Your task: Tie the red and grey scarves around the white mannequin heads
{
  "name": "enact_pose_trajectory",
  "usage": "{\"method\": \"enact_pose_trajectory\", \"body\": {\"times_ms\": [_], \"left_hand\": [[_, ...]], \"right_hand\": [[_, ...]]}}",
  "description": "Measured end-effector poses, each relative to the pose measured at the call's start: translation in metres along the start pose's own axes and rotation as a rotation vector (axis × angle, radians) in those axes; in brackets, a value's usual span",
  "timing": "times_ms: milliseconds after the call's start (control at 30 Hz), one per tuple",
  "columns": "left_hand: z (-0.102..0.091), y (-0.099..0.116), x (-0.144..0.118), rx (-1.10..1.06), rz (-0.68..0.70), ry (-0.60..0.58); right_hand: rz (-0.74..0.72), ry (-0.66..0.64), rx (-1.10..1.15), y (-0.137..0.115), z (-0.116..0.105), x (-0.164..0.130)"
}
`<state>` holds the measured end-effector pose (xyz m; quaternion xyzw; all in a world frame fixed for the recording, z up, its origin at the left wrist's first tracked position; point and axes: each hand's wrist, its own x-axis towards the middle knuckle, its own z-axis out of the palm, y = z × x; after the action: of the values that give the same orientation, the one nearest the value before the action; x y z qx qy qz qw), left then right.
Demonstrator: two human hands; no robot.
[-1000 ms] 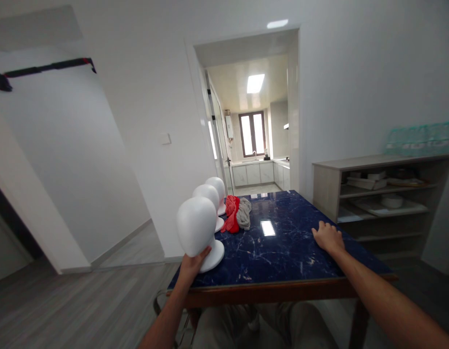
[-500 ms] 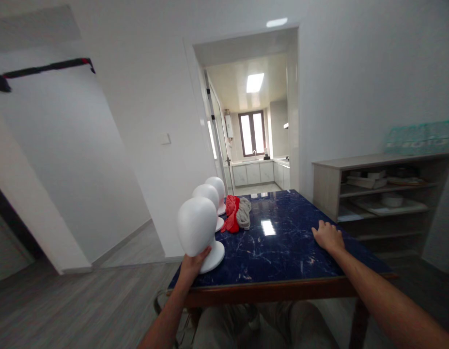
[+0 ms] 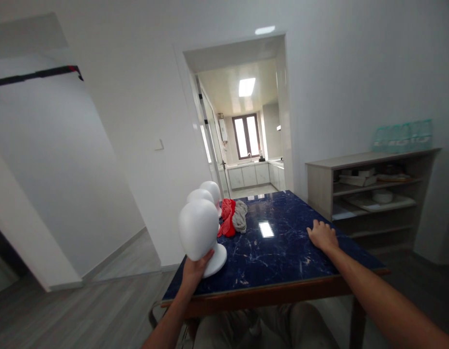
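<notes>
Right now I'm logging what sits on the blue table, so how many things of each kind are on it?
White mannequin heads: 3 (nearest, middle, far)
Red cloth: 1
Grey cloth: 1
Total: 5

The left hand grips the nearest head; the right hand lies flat on the table.

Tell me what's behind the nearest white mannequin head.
Behind the nearest head, gripped by the left hand, stand two more white heads, partly covered by it. Red cloth and grey cloth lie beside them.

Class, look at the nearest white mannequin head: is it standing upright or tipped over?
Upright: the nearest mannequin head stands on its round base on the table, left hand gripping its neck.
</notes>
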<state>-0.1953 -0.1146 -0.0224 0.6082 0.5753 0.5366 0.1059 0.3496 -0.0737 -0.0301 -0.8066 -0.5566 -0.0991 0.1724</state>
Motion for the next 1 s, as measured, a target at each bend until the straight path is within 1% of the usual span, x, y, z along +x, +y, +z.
{"method": "enact_pose_trajectory", "body": {"times_ms": [100, 200, 267, 333, 400, 500, 567, 667, 767, 1000], "left_hand": [[0.033, 0.033, -0.004, 0.019, 0.029, -0.040], [0.077, 0.074, -0.008, 0.028, 0.098, -0.079], [0.107, 0.100, -0.009, 0.035, 0.124, -0.075], [0.135, 0.122, -0.009, 0.032, 0.150, -0.067], [0.159, 0.136, -0.010, 0.028, 0.186, -0.066], [0.188, 0.145, -0.010, 0.044, 0.189, -0.047], [0.200, 0.144, -0.010, 0.047, 0.155, -0.028], [0.210, 0.140, -0.010, 0.007, 0.131, -0.021], [0.212, 0.138, -0.011, -0.040, 0.130, -0.020], [0.216, 0.133, -0.013, -0.052, 0.126, -0.077]], "right_hand": [[-0.003, 0.012, -0.006, 0.000, -0.001, -0.002], [0.002, 0.015, -0.009, -0.001, -0.002, -0.003], [0.004, 0.009, -0.009, -0.001, -0.003, -0.003], [0.003, 0.006, -0.008, -0.002, -0.004, -0.002], [0.005, 0.003, -0.006, -0.002, -0.004, -0.002], [0.012, -0.002, -0.003, -0.003, -0.004, -0.001], [0.012, -0.004, 0.000, -0.003, -0.004, -0.001], [0.013, -0.001, 0.007, -0.003, -0.005, -0.001], [0.020, 0.001, 0.015, -0.003, -0.006, -0.001], [0.022, -0.014, 0.019, -0.003, -0.005, -0.001]]}}
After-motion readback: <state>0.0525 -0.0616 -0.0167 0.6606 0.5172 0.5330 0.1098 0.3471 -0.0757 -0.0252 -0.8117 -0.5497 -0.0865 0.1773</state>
